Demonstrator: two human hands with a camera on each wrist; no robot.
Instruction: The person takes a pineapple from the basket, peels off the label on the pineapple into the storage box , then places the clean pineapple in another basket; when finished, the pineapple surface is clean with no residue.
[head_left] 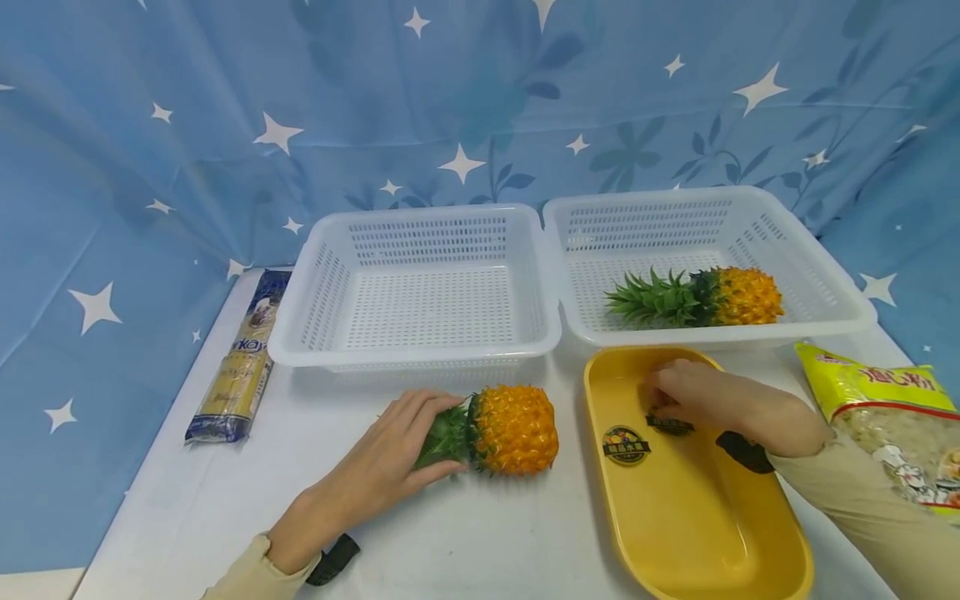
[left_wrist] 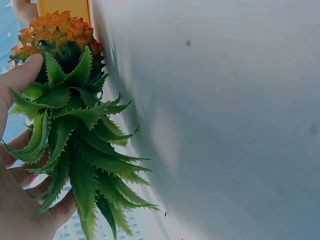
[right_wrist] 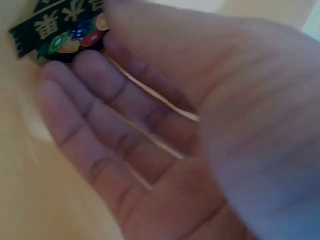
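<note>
A pineapple [head_left: 516, 431] lies on the white table, its orange body to the right and its green leafy crown [left_wrist: 90, 145] to the left. My left hand [head_left: 401, 446] grips the crown, thumb on the near side and fingers on the far side. Inside a deep yellow tray [head_left: 675, 525], my right hand [head_left: 693, 400] reaches down with loosely bent fingers. Its fingertips [right_wrist: 92, 67] are right at a black fruit label [right_wrist: 70, 30], which the hand partly covers in the head view. A similar label [head_left: 626, 446] sits to the left of it in the tray.
Two white plastic baskets stand side by side at the back; the right basket [head_left: 810, 321] holds another pineapple [head_left: 750, 296], the left basket [head_left: 412, 354] nothing. A long pasta packet [head_left: 232, 383] lies at the left, a yellow-topped bag of pasta [head_left: 892, 425] at the right. A blue curtain [head_left: 480, 100] hangs behind.
</note>
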